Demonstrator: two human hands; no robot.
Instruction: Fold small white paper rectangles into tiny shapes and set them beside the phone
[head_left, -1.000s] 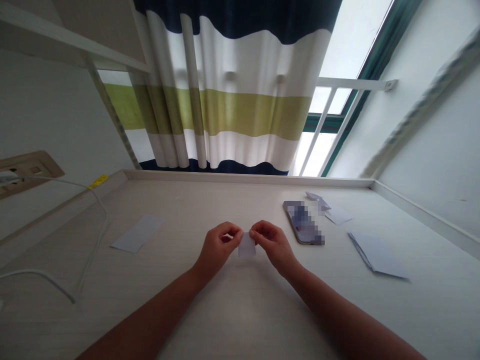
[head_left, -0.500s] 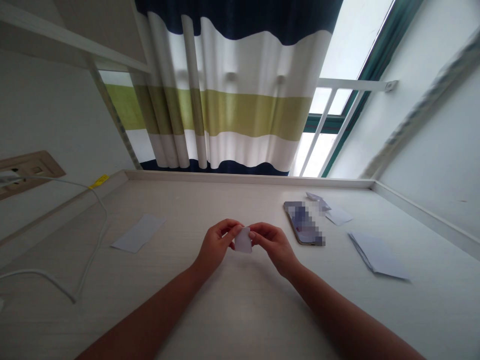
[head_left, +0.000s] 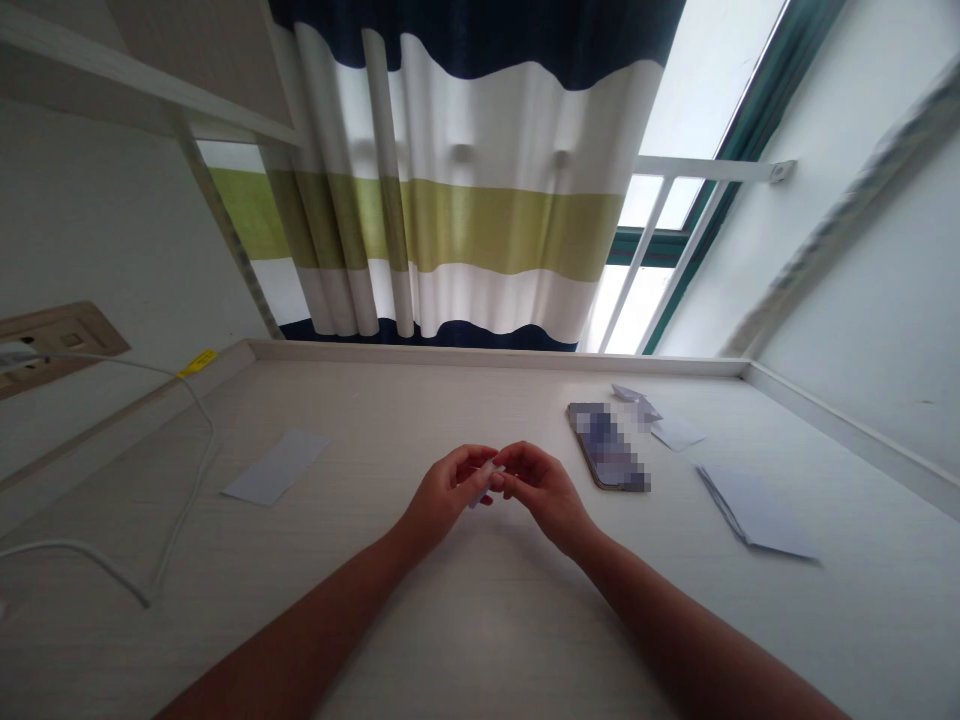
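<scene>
- Pinched between thumb and fingers of my left hand (head_left: 442, 495) and my right hand (head_left: 546, 490) is a small white paper (head_left: 482, 494); from far off I see it tilted and mostly hidden.
- Both hands meet over the middle of the pale wooden table (head_left: 465, 620).
- To the right I see a phone (head_left: 609, 446) lying flat, its screen covered by blurry squares.
- Just past it are a folded paper (head_left: 637, 402) and a flat white sheet (head_left: 679, 432).
- Nearer the right side sits a stack of white papers (head_left: 761, 510).
- Another white sheet (head_left: 276, 467) lies on the left.
- Beyond that, a white cable (head_left: 67, 543) runs to a tan wall socket (head_left: 90, 340); its yellow tag (head_left: 198, 362) has marks too small for me to read.
</scene>
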